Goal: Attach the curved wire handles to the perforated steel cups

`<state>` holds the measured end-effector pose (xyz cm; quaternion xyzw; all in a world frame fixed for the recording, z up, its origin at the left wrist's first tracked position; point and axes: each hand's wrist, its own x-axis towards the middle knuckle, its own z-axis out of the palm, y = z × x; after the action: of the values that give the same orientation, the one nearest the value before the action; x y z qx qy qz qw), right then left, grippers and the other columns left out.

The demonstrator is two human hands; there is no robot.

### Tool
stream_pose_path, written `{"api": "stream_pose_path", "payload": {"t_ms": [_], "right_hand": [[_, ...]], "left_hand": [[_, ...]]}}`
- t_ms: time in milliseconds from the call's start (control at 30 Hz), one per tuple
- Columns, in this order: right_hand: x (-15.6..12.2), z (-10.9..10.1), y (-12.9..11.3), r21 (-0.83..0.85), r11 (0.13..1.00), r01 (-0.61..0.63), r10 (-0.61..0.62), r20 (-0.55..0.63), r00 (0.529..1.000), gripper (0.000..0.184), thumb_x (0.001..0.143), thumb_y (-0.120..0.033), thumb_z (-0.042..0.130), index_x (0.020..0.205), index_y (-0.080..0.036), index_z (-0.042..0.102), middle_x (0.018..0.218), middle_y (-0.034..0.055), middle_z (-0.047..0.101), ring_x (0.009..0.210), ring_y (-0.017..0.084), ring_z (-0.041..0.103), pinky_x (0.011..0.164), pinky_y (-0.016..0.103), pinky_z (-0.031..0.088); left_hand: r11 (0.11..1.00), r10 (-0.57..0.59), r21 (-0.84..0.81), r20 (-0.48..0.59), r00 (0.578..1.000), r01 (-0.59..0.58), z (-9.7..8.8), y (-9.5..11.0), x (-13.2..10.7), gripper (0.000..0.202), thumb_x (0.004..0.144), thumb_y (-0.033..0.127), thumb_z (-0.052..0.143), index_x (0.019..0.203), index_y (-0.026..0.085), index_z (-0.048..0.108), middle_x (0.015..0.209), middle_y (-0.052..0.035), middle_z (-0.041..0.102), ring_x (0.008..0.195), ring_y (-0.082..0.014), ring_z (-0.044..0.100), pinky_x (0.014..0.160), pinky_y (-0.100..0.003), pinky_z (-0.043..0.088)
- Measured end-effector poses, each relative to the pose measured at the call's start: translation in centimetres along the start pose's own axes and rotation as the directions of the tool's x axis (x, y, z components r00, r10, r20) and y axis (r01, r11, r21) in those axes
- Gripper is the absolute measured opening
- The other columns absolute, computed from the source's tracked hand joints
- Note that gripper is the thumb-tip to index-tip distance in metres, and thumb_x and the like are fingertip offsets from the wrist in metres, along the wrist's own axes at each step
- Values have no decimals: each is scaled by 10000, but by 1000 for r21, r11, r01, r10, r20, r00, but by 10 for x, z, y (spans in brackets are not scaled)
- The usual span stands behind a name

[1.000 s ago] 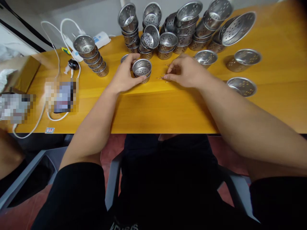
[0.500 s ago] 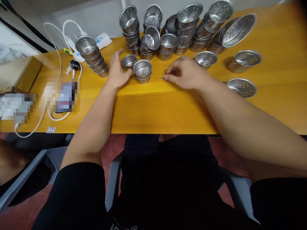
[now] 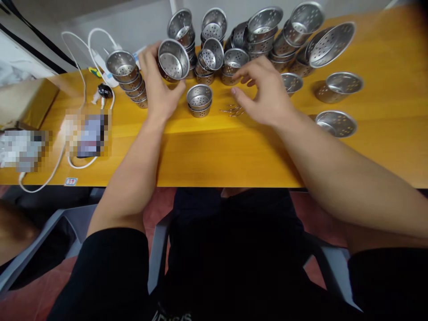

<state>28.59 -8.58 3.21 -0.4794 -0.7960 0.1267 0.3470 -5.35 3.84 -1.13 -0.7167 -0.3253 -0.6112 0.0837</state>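
Left hand [image 3: 159, 91] now lifting perforated cup [image 3: 173, 60], fingers clamped on it, at 11 o'clock of small stack [image 3: 199, 100] | right hand [image 3: 264, 93] has left pins [image 3: 233, 110], fingers apart, empty | we are probably nesting cups.

Left hand [image 3: 157, 91] grips a perforated steel cup [image 3: 173, 59], tilted, raised off the yellow surface [image 3: 214, 147]. At its 5 o'clock stands a short cup stack [image 3: 199, 100]. Right hand [image 3: 265, 96] hovers over what appear to be thin metal pins [image 3: 232, 110].
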Motion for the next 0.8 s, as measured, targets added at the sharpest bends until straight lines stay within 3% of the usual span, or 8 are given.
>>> {"api": "stream_pose_path", "payload": {"t_ms": [33, 100, 167, 267, 367, 500, 600, 800], "right_hand": [[-2, -2, -7, 18, 999, 45, -45, -16, 999, 338, 1223, -337, 639, 1539, -307, 755, 1643, 183, 713, 1456, 351, 729, 1330, 548, 622], [-6, -3, -19, 39, 990, 135, -134, -20, 991, 451, 1259, -384, 604, 1695, -309, 692, 1696, 182, 688, 1461, 360, 728, 1304, 567, 643], [-7, 0, -25, 51, 974, 219, -219, -9, 976, 532, 1294, -457, 568, 1801, -313, 642, 1733, 191, 662, 1567, 396, 670, 1321, 614, 637], [-6, 11, -22, 67, 956, 284, -286, 23, 958, 554, 1263, -566, 635, 1783, -382, 697, 1741, 176, 642, 1680, 471, 582, 1397, 710, 574], [-3, 16, -19, 63, 977, 204, -210, 118, 970, 492, 1176, -638, 769, 1650, -510, 783, 1750, 103, 649, 1680, 521, 566, 1421, 778, 530], [-3, 7, -25, -25, 1000, 20, -14, 212, 977, 519, 1138, -727, 795, 1625, -549, 797, 1743, 92, 668, 1737, 552, 483, 1422, 822, 485], [-3, -1, -31, -61, 996, -71, 81, 194, 978, 576, 1133, -831, 759, 1647, -570, 773, 1745, 92, 681, 1745, 565, 467, 1402, 834, 484], [-3, -1, -39, -38, 995, -90, 94, 117, 989, 619, 1091, -924, 787, 1629, -620, 767, 1684, 75, 754, 1688, 572, 547, 1328, 838, 548]], "left_hand": [[997, 63, -39, -18, 998, -63, -2, 13, 3, 933, 837, 333, 1003, 1632, 322, 515, 1571, -104, 666, 1529, -332, 631, 1368, -602, 598], [988, 123, -121, 258, 958, -94, -8, 42, 8, 967, 898, 261, 888, 1760, 398, 470, 1739, -89, 679, 1625, -336, 667, 1417, -605, 602], [993, 109, -91, 433, 895, -77, -13, 69, 9, 889, 960, 305, 841, 1748, 511, 481, 1796, -43, 690, 1703, -353, 638, 1493, -624, 561], [995, 71, -92, 553, 830, -24, -14, 89, 7, 823, 979, 415, 851, 1734, 523, 541, 1788, -61, 707, 1722, -375, 641, 1535, -621, 537], [992, 37, -116, 617, 786, 45, -10, 92, 5, 829, 974, 437, 850, 1757, 476, 580, 1823, -87, 679, 1767, -386, 612, 1571, -627, 503], [979, -98, -67, 674, 732, 193, -11, 96, 9, 848, 935, 429, 904, 1735, 483, 629, 1861, -80, 631, 1841, -424, 542, 1561, -685, 523], [967, -146, -55, 687, 712, 251, -13, 102, 12, 834, 908, 416, 924, 1701, 476, 672, 1850, -88, 626, 1857, -458, 520, 1564, -718, 516], [973, -127, -56, 686, 716, 226, -7, 103, 10, 820, 896, 383, 905, 1680, 477, 685, 1830, -101, 631, 1850, -467, 511, 1588, -721, 470]]}}
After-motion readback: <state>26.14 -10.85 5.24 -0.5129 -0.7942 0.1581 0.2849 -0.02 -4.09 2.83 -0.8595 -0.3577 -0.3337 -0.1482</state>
